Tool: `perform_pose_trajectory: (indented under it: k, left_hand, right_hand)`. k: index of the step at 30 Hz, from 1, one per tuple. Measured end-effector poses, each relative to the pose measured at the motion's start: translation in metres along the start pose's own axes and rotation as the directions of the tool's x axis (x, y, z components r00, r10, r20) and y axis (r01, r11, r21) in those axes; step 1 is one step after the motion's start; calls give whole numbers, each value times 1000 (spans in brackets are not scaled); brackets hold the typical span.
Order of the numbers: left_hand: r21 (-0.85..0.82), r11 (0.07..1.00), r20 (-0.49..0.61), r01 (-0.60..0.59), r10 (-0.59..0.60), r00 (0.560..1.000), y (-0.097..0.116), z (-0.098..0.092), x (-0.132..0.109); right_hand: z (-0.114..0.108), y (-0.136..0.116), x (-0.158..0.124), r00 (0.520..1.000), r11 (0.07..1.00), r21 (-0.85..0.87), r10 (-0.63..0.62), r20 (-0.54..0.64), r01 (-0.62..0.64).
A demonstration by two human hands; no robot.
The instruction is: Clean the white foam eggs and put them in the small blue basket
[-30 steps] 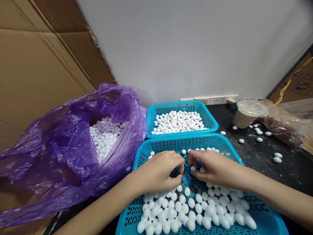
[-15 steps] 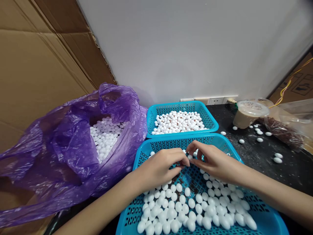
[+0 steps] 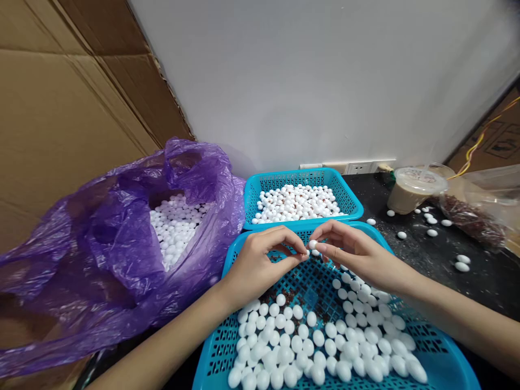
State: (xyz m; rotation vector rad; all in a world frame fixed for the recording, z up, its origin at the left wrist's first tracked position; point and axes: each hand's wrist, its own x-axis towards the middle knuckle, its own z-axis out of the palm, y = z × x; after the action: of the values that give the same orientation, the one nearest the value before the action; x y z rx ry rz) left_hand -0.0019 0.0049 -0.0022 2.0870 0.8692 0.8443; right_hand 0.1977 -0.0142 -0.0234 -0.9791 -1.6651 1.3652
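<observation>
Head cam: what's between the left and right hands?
One small white foam ball, at the fingertips where the left hand and right hand nearly meet, above the blue plastic basket; head view.

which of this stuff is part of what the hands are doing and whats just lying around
Part of the work, it seems:
left hand
right hand
white foam ball at the fingertips
front blue plastic basket
foam balls in that basket
rear blue plastic basket
purple plastic bag of foam balls

Just lying about:
lidded plastic cup
stray foam balls on the black tabletop
clear plastic bag
</observation>
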Motion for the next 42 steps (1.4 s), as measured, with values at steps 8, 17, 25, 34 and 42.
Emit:
perform_pose_trajectory:
  k: [8, 17, 25, 34, 42]
  left_hand:
    - [-128, 990, 29, 56, -53, 998, -1, 0, 0]
    - [-146, 987, 70, 71, -61, 996, -2, 0, 1]
    - [-141, 988, 71, 64, -55, 996, -1, 0, 0]
    - [-144, 987, 64, 70, -61, 996, 0, 0, 0]
    - [-132, 987, 45, 87, -82, 996, -1, 0, 0]
  right_hand:
    - [-1, -2, 0, 999, 999, 44, 19, 33, -20]
    - [0, -4, 0, 998, 994, 102, 28, 53, -33]
    - [1, -4, 2, 996, 979, 201, 22, 82, -38]
    - [1, -5, 1, 995, 975, 212, 43, 90, -61]
    - [-1, -3, 2, 992, 967, 243, 54, 111, -79]
